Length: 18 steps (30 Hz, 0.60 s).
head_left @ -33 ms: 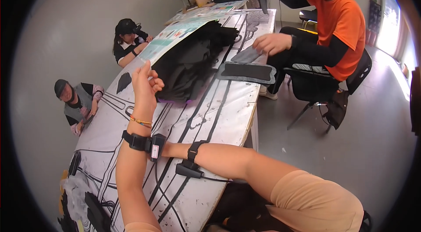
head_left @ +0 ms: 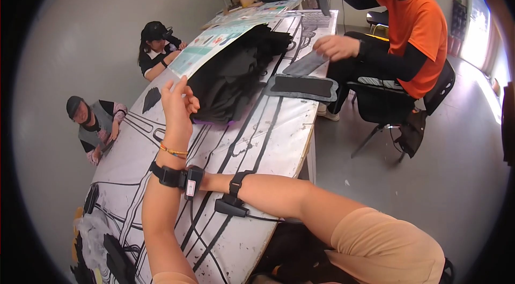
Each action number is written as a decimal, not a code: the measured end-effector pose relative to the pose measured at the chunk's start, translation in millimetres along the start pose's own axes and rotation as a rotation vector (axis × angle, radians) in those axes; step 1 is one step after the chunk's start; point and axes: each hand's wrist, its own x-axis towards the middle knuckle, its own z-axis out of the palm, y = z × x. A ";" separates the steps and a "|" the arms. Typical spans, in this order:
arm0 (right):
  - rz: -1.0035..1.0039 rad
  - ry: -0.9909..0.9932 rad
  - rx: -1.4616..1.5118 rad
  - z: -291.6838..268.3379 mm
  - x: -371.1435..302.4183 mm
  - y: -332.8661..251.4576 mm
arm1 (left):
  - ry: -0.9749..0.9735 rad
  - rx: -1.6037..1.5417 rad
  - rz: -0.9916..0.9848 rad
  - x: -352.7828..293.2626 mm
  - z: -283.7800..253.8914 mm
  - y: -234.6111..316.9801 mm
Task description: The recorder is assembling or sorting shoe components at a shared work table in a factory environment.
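Note:
My left hand (head_left: 179,99) is raised above the white table (head_left: 289,139), its fingers apart and loosely curled, with nothing seen in them. Its fingertips overlap the near corner of a printed sheet (head_left: 201,48); whether they touch it I cannot tell. Beneath that sheet lies a heap of black fabric pieces (head_left: 228,83), just right of the hand. My right forearm (head_left: 268,195) crosses the table edge toward my left wrist. A black strapped device (head_left: 193,182) and my left forearm hide the fingers of my right hand (head_left: 213,182).
At the right, a seated person in an orange shirt (head_left: 418,26) has a hand over grey pads (head_left: 306,64); a grey-and-black pad (head_left: 303,87) lies beside them. Two people sit across the table. Cables (head_left: 206,249) hang from my wrist devices. Black scraps (head_left: 119,260) lie near left.
The hand of the person in orange has lifted slightly up and to the right over the grey pads. My own hands have hardly moved.

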 end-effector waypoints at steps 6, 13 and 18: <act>0.044 0.010 -0.018 -2.8 -14.7 -2.4 | -0.486 0.336 0.323 -44.6 32.9 -10.1; 0.105 0.012 -0.016 6.4 -27.8 -8.5 | -0.909 0.914 0.604 10.1 169.2 -103.5; 0.155 -0.037 -0.296 7.9 -18.4 -23.1 | -0.909 1.056 0.454 26.1 206.3 -169.8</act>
